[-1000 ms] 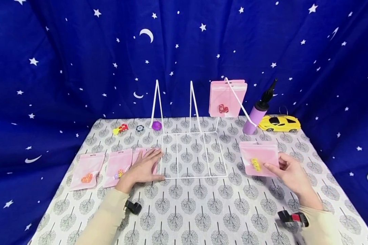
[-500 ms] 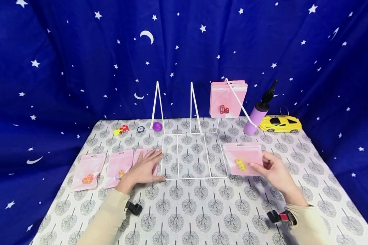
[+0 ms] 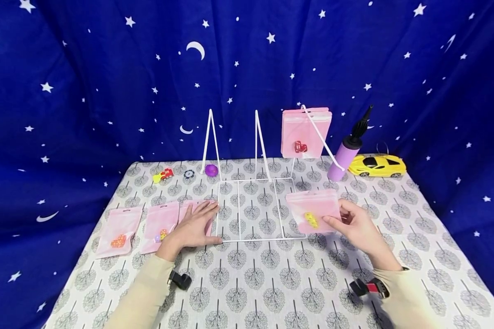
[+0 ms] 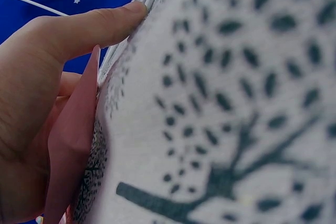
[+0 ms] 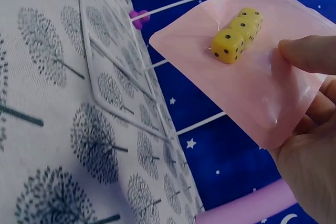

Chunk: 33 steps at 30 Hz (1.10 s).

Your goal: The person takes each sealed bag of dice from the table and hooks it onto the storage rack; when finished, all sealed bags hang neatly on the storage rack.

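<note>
My right hand pinches the right edge of a pink zip bag, held above the right front corner of the white wire rack. Several yellow dice show through the bag's front in the right wrist view. My left hand lies with fingers spread over another pink bag, its thumb by the rack's front left corner; most of that bag is hidden. Pink bags hang in a stack on the rack's right prong, the front one showing red dice.
Two pink bags, one with orange dice and one with mixed dice, lie at left. Behind stand a small toy vehicle, a round dial, a purple ball, a purple pump and a yellow toy car.
My right hand has moved left with the bag of yellow dice, from beside the rack to over its right front corner. The left hand stays in place.
</note>
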Motion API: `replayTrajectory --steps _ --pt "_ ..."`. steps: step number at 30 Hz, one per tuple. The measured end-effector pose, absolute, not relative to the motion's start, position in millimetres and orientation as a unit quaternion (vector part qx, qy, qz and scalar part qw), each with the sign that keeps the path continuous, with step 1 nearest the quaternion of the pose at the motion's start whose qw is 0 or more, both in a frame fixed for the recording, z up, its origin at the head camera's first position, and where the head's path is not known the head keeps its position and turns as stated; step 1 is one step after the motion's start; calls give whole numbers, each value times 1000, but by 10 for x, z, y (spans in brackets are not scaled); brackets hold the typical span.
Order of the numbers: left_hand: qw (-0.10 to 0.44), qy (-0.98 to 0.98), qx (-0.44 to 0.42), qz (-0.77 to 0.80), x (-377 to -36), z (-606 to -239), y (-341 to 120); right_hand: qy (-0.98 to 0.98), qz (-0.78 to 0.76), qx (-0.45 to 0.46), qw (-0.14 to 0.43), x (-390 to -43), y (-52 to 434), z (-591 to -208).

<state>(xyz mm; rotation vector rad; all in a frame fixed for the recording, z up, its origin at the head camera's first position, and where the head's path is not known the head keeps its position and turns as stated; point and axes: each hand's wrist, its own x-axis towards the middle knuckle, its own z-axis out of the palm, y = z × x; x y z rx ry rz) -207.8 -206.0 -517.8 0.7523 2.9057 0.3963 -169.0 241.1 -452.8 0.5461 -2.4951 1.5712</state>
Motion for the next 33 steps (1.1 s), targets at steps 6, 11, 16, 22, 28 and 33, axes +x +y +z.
replayTrajectory --steps 6,11,16,22,28,33 --pt "60 958 247 132 -2071 -5180 -2061 -810 545 208 68 -1698 2297 -4462" --pt "60 957 249 133 -2067 -5169 -2061 -795 562 219 59 -1685 2188 -4398" --pt "57 957 252 134 -2069 -5172 -2069 -774 585 237 58 -1680 2079 -4360" --pt "57 957 250 132 -2073 -5182 -2071 -754 600 261 56 -1684 1969 -4319" --pt "57 956 253 134 -2071 -5177 -2075 -733 611 290 66 -1673 1883 -4288" --pt "59 957 251 133 -2065 -5174 -2074 -709 623 323 67 -1668 1818 -4240"
